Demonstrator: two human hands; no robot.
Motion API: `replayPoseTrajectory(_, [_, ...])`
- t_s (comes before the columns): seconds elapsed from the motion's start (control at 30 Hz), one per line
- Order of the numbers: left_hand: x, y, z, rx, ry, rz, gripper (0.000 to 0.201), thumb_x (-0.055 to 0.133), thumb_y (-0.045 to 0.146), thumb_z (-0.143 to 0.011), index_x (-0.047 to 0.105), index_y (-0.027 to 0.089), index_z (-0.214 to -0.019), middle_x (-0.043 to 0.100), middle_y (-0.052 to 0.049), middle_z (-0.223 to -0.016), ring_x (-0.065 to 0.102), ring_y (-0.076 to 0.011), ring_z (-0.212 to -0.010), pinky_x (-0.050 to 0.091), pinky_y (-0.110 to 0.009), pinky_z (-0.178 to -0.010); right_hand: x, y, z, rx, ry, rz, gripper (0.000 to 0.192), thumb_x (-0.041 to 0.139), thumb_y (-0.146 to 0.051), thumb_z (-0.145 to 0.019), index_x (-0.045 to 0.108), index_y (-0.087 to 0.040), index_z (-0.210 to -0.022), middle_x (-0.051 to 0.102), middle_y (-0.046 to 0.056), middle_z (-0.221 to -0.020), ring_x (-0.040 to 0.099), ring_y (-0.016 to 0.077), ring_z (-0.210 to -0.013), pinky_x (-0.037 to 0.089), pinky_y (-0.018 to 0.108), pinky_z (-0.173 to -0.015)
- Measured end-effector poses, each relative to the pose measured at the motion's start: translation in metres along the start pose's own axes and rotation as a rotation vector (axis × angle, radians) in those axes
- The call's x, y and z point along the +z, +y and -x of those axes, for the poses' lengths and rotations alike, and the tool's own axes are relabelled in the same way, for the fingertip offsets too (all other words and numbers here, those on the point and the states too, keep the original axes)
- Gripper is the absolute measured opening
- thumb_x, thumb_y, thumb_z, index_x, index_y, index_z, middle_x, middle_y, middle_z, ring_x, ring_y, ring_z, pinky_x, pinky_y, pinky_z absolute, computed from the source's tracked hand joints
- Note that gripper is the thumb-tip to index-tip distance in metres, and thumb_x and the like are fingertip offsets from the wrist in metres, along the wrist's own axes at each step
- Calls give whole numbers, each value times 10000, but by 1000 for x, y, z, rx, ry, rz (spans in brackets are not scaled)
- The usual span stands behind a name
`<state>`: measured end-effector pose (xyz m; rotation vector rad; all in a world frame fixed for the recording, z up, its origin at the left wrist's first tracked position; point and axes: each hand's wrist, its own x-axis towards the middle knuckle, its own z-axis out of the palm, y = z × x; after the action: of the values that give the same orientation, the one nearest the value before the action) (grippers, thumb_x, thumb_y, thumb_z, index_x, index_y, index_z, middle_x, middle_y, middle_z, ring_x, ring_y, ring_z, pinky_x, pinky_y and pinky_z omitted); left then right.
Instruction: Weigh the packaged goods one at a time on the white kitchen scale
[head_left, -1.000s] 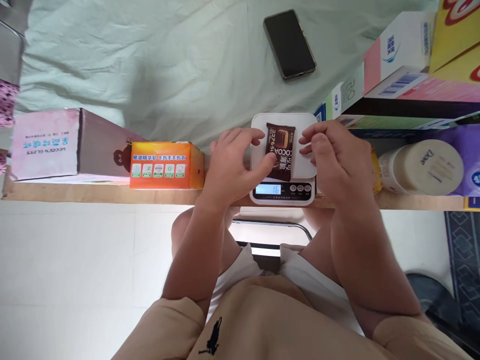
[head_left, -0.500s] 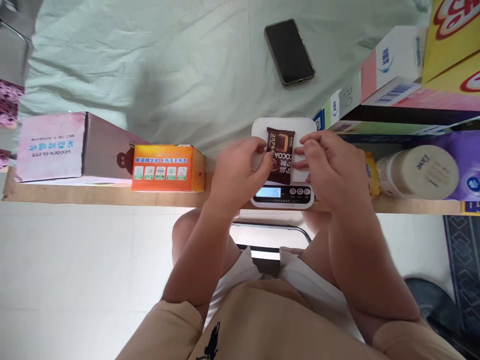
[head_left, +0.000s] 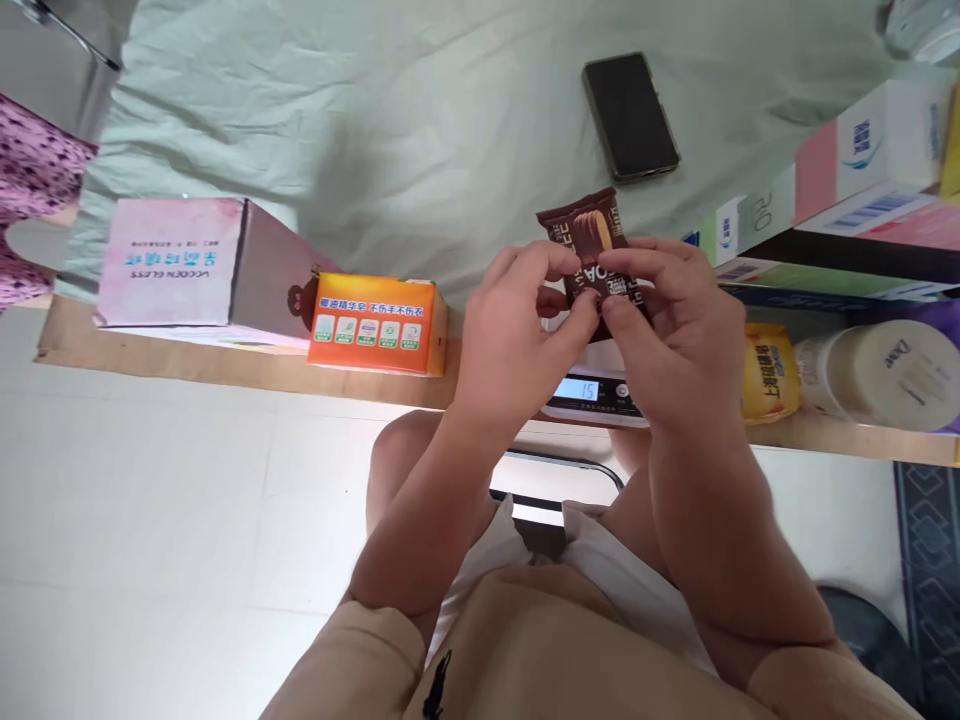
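A dark brown cocoa biscuit packet [head_left: 585,225] is held up over the white kitchen scale [head_left: 592,410], tilted, its printed face showing. My left hand [head_left: 521,325] pinches its left side between thumb and fingers. On the other side, my right hand [head_left: 667,315] grips it with thumb and index finger. Both thumbs meet near the packet's middle and cover part of the print. The scale's display [head_left: 583,390] reads 15. Most of its white plate is hidden behind my hands and the packet.
A black phone [head_left: 631,115] lies on the pale green cloth [head_left: 420,130]. To the left stand an orange soap box [head_left: 371,325] and a pink-and-brown glass box [head_left: 180,260]. At right are a yellow packet [head_left: 772,372], a Dove jar [head_left: 892,370] and tall cartons [head_left: 855,180].
Both hands have closed on the cocoa biscuit packet and lifted it off the scale's plate. The view has shifted, and the display still reads 15.
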<state>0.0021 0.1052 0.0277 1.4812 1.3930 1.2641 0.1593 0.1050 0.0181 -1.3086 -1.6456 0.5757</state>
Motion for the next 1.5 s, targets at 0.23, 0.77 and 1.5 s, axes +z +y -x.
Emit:
replayPoseTrajectory(0.23, [-83, 39, 13, -60, 16, -97, 115, 737, 313, -1025, 704, 241, -941, 738, 32, -788, 755, -140, -748, 631, -269, -675, 40, -45, -13, -70, -171, -186, 319, 663, -141, -957, 822, -281, -1196, 813, 31, -1353, 803, 197, -1254, 723, 395, -1084])
replayPoseTrajectory(0.77, [-148, 32, 20, -357, 78, -38, 325, 679, 302, -1049, 648, 251, -729, 768, -2, -797, 747, -173, -778, 618, -336, -678, 119, -74, -14, -234, -356, 31, 227, 584, -192, -1058, 763, -299, -1151, 837, 14, -1254, 799, 159, -1131, 676, 321, -962])
replayPoseTrajectory(1.5, [47, 41, 36, 333, -319, -69, 575, 633, 453, -987, 513, 228, -1502, 654, -130, -1575, 648, -298, -1509, 582, -477, -1276, -63, -1, 34, -45, 114, 152, 296, 585, -271, -987, 725, -330, -1241, 760, 53, -1225, 754, 264, -1149, 668, 507, -1018])
